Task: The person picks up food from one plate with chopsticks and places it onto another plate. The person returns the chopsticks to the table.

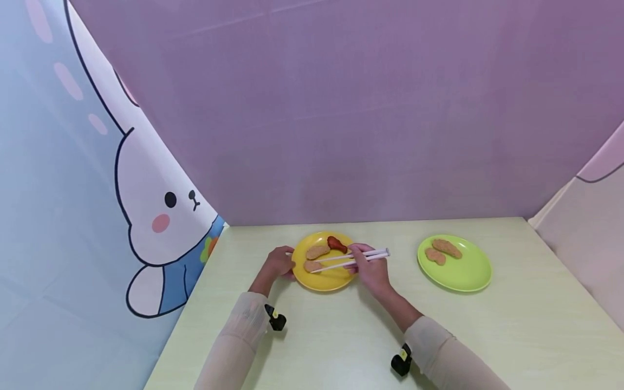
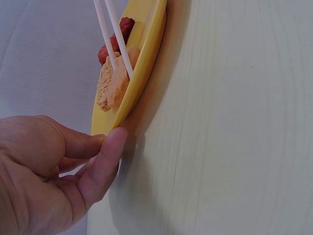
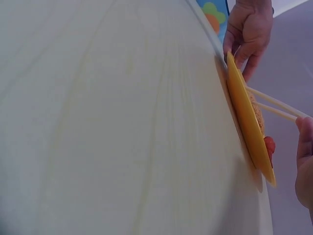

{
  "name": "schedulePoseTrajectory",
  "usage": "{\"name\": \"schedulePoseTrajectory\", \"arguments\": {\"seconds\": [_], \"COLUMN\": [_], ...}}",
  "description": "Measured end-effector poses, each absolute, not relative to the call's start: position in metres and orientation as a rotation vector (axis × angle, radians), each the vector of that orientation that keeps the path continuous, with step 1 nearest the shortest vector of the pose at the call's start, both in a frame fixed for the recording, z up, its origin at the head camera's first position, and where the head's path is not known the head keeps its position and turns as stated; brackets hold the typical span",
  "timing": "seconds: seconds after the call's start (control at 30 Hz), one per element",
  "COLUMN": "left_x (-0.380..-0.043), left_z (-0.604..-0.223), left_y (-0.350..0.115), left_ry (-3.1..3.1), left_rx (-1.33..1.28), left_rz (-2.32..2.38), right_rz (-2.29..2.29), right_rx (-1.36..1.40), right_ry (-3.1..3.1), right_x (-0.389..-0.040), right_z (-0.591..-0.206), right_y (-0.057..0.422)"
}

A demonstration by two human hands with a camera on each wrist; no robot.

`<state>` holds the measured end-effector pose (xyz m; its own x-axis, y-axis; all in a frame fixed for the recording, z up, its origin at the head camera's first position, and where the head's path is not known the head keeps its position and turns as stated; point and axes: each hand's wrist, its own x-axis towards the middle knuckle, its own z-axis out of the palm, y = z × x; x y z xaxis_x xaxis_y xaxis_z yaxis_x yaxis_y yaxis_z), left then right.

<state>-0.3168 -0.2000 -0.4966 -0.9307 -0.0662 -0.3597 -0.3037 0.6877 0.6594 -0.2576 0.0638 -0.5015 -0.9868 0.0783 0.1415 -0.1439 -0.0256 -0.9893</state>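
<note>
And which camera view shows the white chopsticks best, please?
The head view: it shows both chopsticks along most of their length, in the right hand, with tips over the yellow plate. The left wrist view shows only their lower parts at the food; the right wrist view, a stretch between right hand and plate.

Purple backdrop (image 1: 341,108), likely fabric, behind pale wood-grain table (image 1: 336,346); blue rabbit-print wall (image 1: 58,216) left.
</note>
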Motion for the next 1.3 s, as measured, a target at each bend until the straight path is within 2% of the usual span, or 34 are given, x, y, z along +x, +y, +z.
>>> {"name": "schedulePoseTrajectory", "arguments": {"seconds": [0.13,0.37,0.73,1.13,1.3], "left_x": [-0.317,-0.317,-0.318,-0.322,-0.321], "left_z": [-0.496,-0.496,-0.496,-0.495,-0.497], "left_y": [-0.2,-0.198,-0.199,-0.199,-0.198], "left_ry": [2.588,2.579,2.591,2.602,2.575], "left_rx": [-0.297,-0.286,-0.257,-0.238,-0.267], "left_rz": [1.096,1.12,1.115,1.06,1.101], "right_rz": [2.167,2.165,2.143,2.201,2.245], "right_rx": [0.035,0.026,-0.04,-0.062,-0.089], "right_ry": [-2.081,-2.107,-2.099,-2.059,-2.013], "right_x": [-0.258,-0.243,-0.257,-0.245,-0.251], "right_z": [-0.501,-0.475,-0.495,-0.472,-0.482], "right_y": [0.068,0.075,0.096,0.108,0.114]}}
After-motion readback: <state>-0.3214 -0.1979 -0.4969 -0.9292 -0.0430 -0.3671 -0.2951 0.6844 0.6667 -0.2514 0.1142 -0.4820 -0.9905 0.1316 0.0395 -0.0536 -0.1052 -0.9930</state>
